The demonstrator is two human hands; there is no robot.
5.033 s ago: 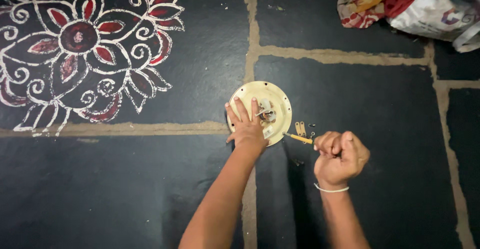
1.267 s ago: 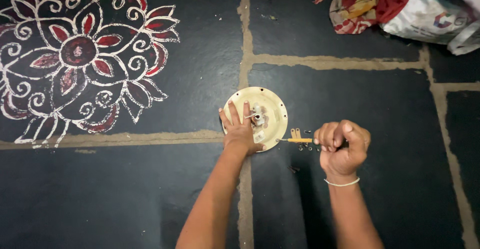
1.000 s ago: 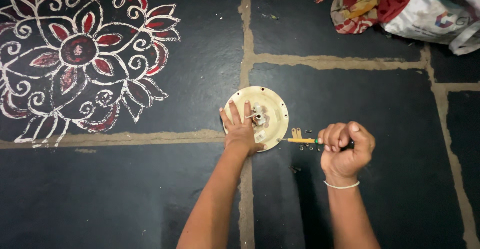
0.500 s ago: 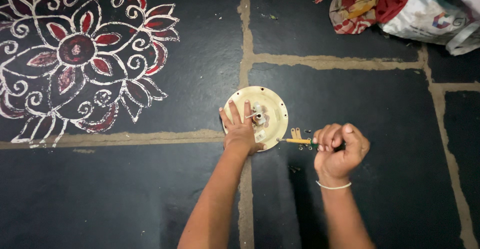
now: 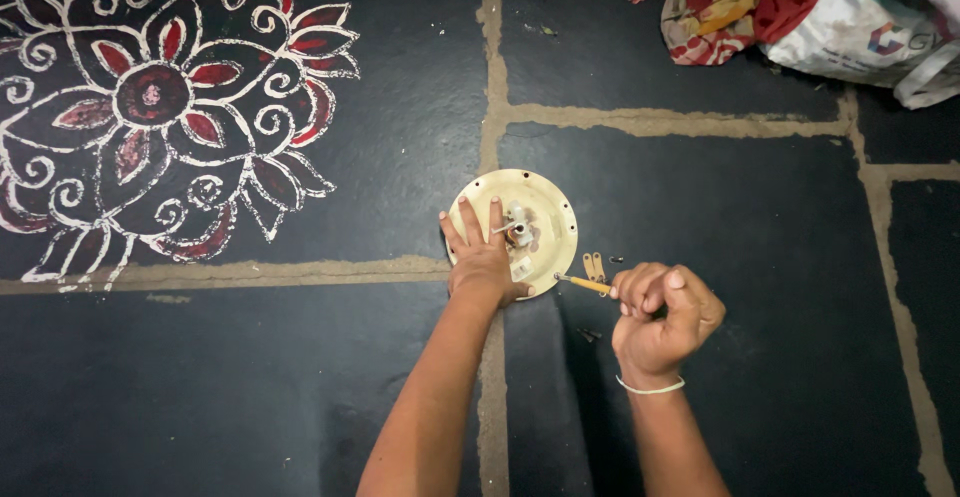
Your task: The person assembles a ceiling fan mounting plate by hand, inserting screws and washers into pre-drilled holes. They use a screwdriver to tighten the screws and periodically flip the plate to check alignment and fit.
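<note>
Round cream plate (image 5: 545,197) lies flat on the dark stone floor (image 5: 700,207), just right of the vertical mortar joint and above the horizontal one. Small metal fitting (image 5: 518,229) sits at its centre.

Left hand (image 5: 482,262) is flat on the plate's left half, fingers spread and pointing up, palm over the lower-left rim. It covers that part of the plate; fingertips are right beside the fitting.

Right hand (image 5: 658,317) is a closed fist around a screwdriver (image 5: 585,284), yellow shaft sticking out left. Tip meets the plate's lower-right edge; handle is hidden inside the fist. Thin white band on that wrist.

Loose bits between the plate and the right hand: two small tan strips (image 5: 594,263) side by side, a few dark screws (image 5: 617,259) next to them, more dark specks (image 5: 588,334) lower down near the forearm. Too small to tell them apart.

Further out: white-and-red chalk flower pattern (image 5: 150,97) on the floor at upper left, well apart. Crumpled red-yellow cloth (image 5: 725,2) and a white plastic bag (image 5: 870,17) at top right, touching each other.
</note>
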